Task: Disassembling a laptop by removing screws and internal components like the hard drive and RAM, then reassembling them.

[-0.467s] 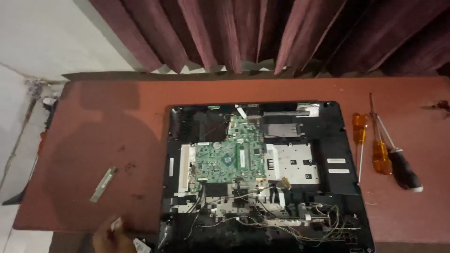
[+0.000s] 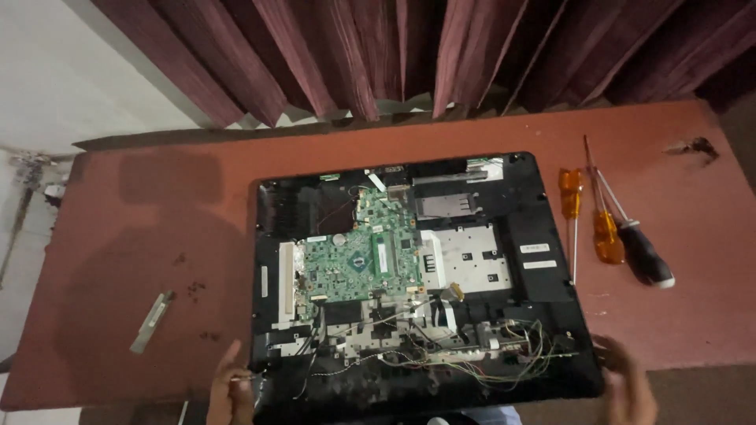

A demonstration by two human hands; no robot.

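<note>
An opened all-in-one computer chassis (image 2: 543, 220) lies flat on the table, black, with a green circuit board (image 2: 354, 264), a silver metal plate (image 2: 472, 264) and loose wires (image 2: 504, 354) along its near edge. My left hand (image 2: 228, 386) is at the chassis's near left corner, thumb up, fingers against the edge. My right hand (image 2: 630, 386) holds the near right corner. Both hands are partly cut off by the bottom of the view.
Two orange-handled screwdrivers (image 2: 571, 197) (image 2: 606, 236) and a black-handled one (image 2: 646, 252) lie right of the chassis. A small grey metal strip (image 2: 151, 319) and a few tiny screws (image 2: 193, 290) lie on the red-brown table (image 2: 157, 205) at the left. Dark red curtains (image 2: 394, 47) hang behind.
My left hand has moved right to the chassis's near left corner. My right hand has come into view at the near right corner.
</note>
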